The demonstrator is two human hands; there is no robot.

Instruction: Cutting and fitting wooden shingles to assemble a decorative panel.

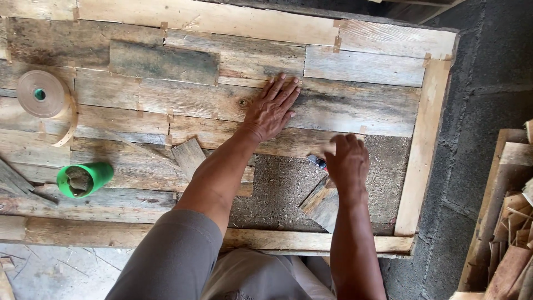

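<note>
Flat left hand (270, 111) on planks (344, 105), right hand (347, 161) perhaps gripping tool (317, 161)

A rough woodworking shop. A large panel (355, 66) of weathered, mismatched boards in a pale timber frame fills most of the view. A roll of edge tape (41, 93) lies at the upper left, offcuts of wood (508, 222) are stacked at the right edge, and bare grey block flooring (488, 66) shows at the upper right.

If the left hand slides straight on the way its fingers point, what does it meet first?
The left hand lies flat, fingers pointing up-right. Probably more grey boards first, then the pale frame strip; nothing loose shows in that line.
</note>
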